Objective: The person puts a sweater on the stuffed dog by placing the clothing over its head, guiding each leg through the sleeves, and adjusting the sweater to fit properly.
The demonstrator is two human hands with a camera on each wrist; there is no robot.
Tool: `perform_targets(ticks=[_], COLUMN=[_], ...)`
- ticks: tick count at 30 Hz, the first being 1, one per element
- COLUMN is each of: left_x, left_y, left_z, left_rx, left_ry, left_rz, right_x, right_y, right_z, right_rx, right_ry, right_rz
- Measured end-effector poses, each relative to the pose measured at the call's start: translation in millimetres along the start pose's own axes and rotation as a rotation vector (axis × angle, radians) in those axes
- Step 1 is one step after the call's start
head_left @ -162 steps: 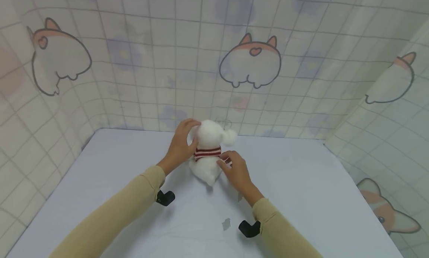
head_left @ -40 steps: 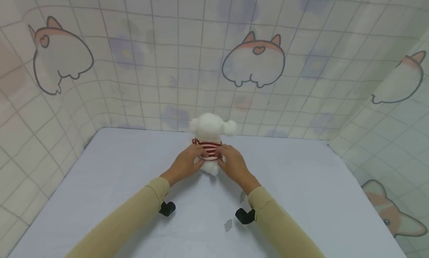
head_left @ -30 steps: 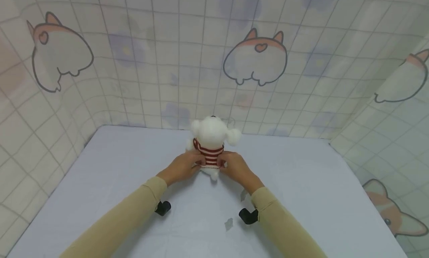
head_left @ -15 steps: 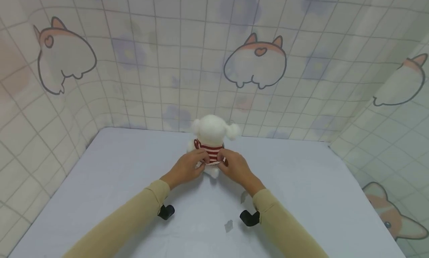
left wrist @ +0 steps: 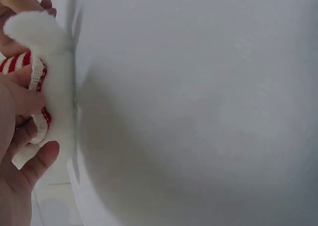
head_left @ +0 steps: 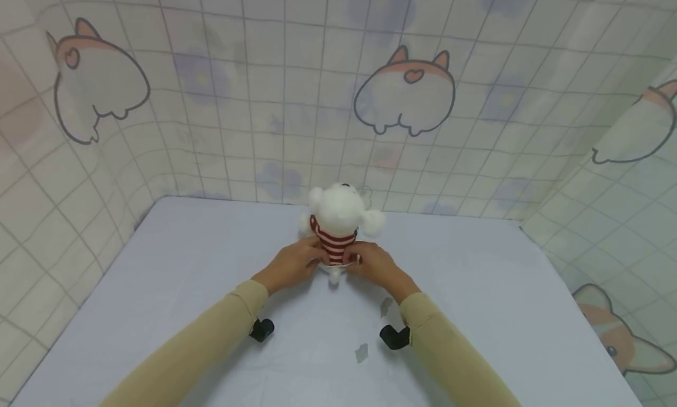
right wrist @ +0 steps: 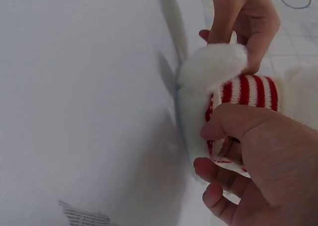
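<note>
A white plush toy, seen from behind, sits at the back of the table in a red-and-white striped knit sweater. My left hand grips the sweater's lower hem on the left side. On the other side, my right hand pinches the hem between thumb and curled fingers. A fluffy tail sticks out below the hem in the right wrist view. White ribbed edging lies under the left fingers in the left wrist view. The toy's front is hidden.
The white table has two grey patches, one of them a torn-looking spot near the front. A cloth curtain with grid lines and corgi prints hangs behind and at both sides. Black wrist mounts show below the sleeves.
The left hand has come down from the toy's head to the hem, and the sweater now covers more of its back. Lately both hands have shifted slightly while the toy rocks a little.
</note>
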State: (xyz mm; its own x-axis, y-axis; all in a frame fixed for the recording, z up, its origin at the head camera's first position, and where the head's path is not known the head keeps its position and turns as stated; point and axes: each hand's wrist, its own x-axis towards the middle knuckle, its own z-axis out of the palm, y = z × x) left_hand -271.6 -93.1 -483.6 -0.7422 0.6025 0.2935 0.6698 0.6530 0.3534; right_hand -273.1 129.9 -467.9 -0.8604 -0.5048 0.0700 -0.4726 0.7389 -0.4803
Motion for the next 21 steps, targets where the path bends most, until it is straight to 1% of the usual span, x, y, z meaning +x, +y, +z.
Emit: perform_targets(ticks=[3,5,7,9,11,13,14,17,19,21], left_x=[1.1,1.7,2.9,4.8,7.9,11.3,12.9,17.7,20.6,23.6], left_y=[-2.7,-3.7,-3.6,-1.8,-0.1,1.0,1.3,0.1,-1.6,-3.2], left_z=[0.8,0.5,-0.3,-1.9,-2.8,-3.0,-2.9,-2.1,-2.5,-4.3], left_rx=[-0.022,-0.060,-0.101,-0.117,-0.099,-0.058,-0.032,0.038,0.079,0.109], left_ry=[-0.030,-0.023,0.017,0.082,0.132,0.153,0.151,0.107,0.071,0.030], left_rz=[-0.061,-0.114,-0.178,-0.224,-0.274,-0.309,-0.328,-0.382,-0.404,-0.412], right_x=[1,0,0,1,3,5,6,8,10,11], right_y=[-1,-3,-5,-6,-7,-8,-10,-12,-14,-16], right_z=[0,-1,-1,0,1,2,2,1,-1,-3], right_rx=[0.010,0.017,0.012,-0.002,-0.042,-0.072,-0.084,-0.121,-0.148,-0.176], right_ry=[-0.030,-0.014,0.028,0.090,0.141,0.174,0.184,0.177,0.174,0.172], right_rz=[0.026,0.035,0.055,0.087,0.141,0.198,0.226,0.296,0.321,0.337])
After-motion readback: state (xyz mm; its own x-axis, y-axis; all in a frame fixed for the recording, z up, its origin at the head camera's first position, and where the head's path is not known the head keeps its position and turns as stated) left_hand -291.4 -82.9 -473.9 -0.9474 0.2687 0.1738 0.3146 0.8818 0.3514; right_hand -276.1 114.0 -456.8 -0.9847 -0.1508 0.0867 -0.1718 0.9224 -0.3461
